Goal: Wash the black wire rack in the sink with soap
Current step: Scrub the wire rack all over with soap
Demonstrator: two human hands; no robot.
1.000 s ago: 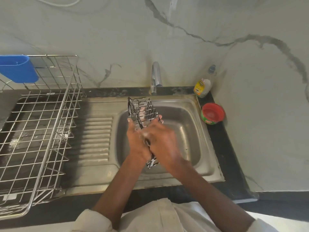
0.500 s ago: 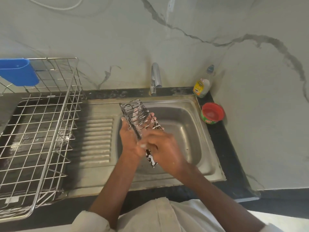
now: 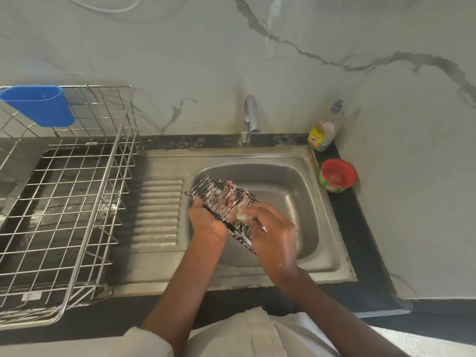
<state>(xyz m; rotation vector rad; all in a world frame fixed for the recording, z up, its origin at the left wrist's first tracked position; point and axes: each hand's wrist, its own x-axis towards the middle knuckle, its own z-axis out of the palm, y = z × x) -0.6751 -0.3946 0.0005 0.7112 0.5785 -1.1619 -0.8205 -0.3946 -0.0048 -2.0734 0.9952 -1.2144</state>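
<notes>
Steel sink at desk's right end. Black wire rack tilted over basin, sudsy. Left hand fingers curled under it, gripping. Right hand pinches green scrubber (partly hidden) against wires.

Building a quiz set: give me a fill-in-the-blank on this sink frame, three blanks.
1. The left hand holds the black wire rack over the ____.
2. The cup hooked on the drying rack is coloured ____.
3. The soap bottle stands to the ____ of the tap.

Missing words: sink; blue; right
</notes>
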